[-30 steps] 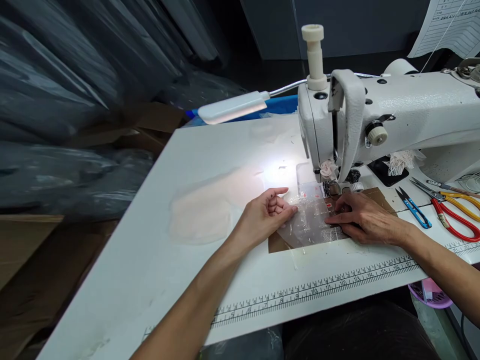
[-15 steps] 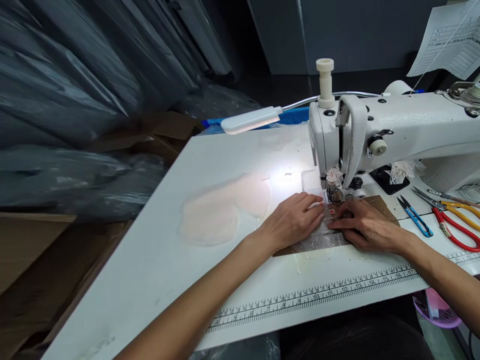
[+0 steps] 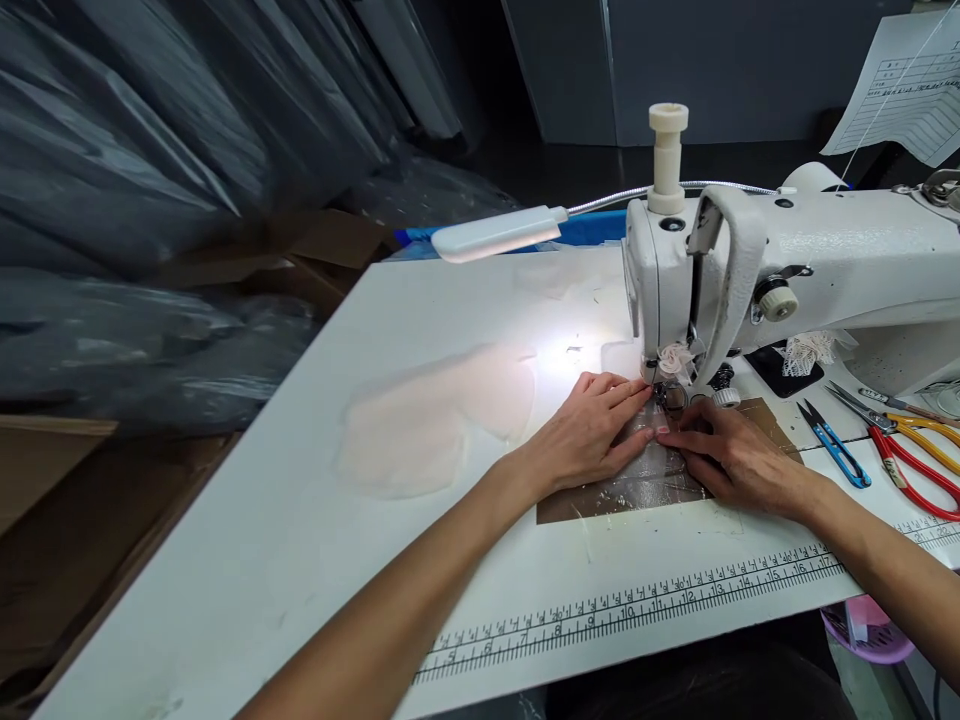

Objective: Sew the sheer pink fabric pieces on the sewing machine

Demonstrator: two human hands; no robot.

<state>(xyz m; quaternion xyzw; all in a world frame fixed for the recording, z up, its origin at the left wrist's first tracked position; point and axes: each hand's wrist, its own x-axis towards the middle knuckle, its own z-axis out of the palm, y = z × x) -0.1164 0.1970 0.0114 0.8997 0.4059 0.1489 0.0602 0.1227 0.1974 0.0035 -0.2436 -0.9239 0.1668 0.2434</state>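
Observation:
My left hand (image 3: 589,430) lies flat beside the presser foot (image 3: 670,397) of a white sewing machine (image 3: 667,290), its fingers stretched toward the needle area. My right hand (image 3: 739,455) is on the other side, fingers bent, with thumb and forefinger brought together close to my left thumb. What these fingertips hold is too small and covered to make out. Beneath both hands is a brown sheet (image 3: 577,503) with a clear, shiny film (image 3: 652,488) on it. A pale pink ruffled bit of fabric (image 3: 675,360) hangs at the needle bar.
Sheer pale fabric pieces (image 3: 420,425) lie on the white table (image 3: 300,560) at left. Blue thread snips (image 3: 834,445) and red-handled scissors (image 3: 911,475) are at right. A lamp (image 3: 499,233) shines from behind. A printed ruler (image 3: 630,612) runs along the front edge.
My left hand has slid slightly closer to the presser foot, its thumb now meeting my right fingertips. The red mark between the hands is now covered. The view has shifted a little.

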